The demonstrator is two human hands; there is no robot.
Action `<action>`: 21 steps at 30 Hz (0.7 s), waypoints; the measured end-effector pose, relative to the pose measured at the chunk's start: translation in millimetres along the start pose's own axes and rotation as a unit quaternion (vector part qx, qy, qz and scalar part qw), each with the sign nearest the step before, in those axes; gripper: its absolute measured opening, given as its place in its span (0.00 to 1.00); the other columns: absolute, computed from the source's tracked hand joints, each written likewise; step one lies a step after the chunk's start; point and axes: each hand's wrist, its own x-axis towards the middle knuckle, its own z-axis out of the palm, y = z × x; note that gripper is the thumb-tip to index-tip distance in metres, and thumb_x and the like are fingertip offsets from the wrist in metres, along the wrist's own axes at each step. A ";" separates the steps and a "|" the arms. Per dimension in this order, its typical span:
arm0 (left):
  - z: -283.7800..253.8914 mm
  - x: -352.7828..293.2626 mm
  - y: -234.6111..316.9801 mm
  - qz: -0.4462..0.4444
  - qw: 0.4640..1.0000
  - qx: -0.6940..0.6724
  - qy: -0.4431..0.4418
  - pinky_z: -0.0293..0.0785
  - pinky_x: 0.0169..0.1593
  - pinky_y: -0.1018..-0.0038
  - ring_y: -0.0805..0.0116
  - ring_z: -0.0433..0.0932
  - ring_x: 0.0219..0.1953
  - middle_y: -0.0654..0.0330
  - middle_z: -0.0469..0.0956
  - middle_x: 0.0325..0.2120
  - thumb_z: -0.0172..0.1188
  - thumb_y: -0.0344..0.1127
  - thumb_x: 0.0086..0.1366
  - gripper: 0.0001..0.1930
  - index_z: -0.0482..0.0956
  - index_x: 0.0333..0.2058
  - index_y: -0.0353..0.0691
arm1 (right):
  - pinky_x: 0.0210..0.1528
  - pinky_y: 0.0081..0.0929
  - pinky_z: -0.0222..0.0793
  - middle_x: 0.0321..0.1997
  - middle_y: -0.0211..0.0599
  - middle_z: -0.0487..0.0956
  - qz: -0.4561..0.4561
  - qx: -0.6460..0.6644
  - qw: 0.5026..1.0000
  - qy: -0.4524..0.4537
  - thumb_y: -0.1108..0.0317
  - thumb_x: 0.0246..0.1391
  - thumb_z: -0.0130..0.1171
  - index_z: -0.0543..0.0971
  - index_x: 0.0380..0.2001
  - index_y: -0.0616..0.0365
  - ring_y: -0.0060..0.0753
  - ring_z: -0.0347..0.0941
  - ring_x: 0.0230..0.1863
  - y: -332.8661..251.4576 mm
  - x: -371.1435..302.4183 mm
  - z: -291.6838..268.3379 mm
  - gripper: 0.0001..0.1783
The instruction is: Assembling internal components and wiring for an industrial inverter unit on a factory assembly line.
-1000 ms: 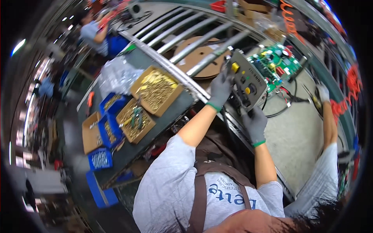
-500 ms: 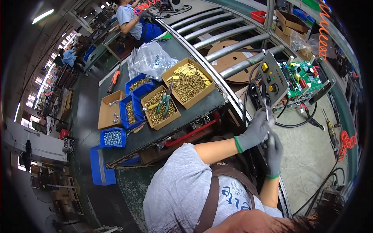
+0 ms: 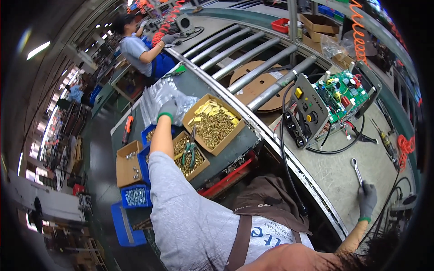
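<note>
My left hand (image 3: 167,108), in a grey glove with a green cuff, reaches over the side bench to a clear plastic bag (image 3: 183,100). Its fingers are hidden behind the back of the glove. Gloved the same way, my right hand (image 3: 367,198) is closed on the handle of a ring-ended wrench (image 3: 356,169), low over the pale worktop. Farther off on that worktop stands an uncased machine with a grey front panel (image 3: 308,108) and a green circuit board (image 3: 348,95). A black cable (image 3: 284,153) hangs from near its panel.
Cardboard boxes of brass-coloured fittings (image 3: 214,128) stand on the bench; green-handled pliers (image 3: 188,153) lie on one. Nearby are a blue bin of silver parts (image 3: 135,196) and an orange-handled tool (image 3: 128,126). Metal rollers (image 3: 253,58) run beyond. A co-worker (image 3: 140,49) stands at far left.
My hands, together near the machine's front panel before, are now apart. The left has swung across to the plastic bag; the right has drawn back toward the near right with the wrench.
</note>
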 end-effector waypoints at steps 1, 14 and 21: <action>16.5 11.6 -24.5 0.004 0.998 -0.050 0.034 0.65 0.60 0.61 0.47 0.71 0.56 0.44 0.71 0.54 0.39 0.44 0.69 0.23 0.73 0.54 0.37 | 0.42 0.31 0.70 0.37 0.43 0.79 0.009 0.003 1.000 0.004 0.70 0.47 0.60 0.81 0.44 0.54 0.41 0.76 0.39 3.8 4.6 7.1 0.17; 60.5 78.1 -85.5 0.111 0.975 0.190 -0.024 0.64 0.60 0.65 0.50 0.69 0.57 0.43 0.69 0.56 0.39 0.36 0.69 0.22 0.68 0.58 0.37 | 0.50 0.33 0.70 0.44 0.41 0.79 -0.046 0.209 0.958 0.191 0.68 0.53 0.60 0.79 0.47 0.52 0.41 0.75 0.47 -96.1 53.0 14.0 0.17; -94.4 -140.8 87.4 0.146 0.951 -0.024 0.271 0.75 0.41 0.64 0.52 0.80 0.37 0.49 0.80 0.35 0.53 0.44 0.66 0.14 0.76 0.44 0.43 | 0.56 0.35 0.67 0.53 0.50 0.77 0.046 0.320 0.879 0.351 0.57 0.53 0.57 0.73 0.56 0.54 0.42 0.75 0.53 -87.1 233.4 15.8 0.27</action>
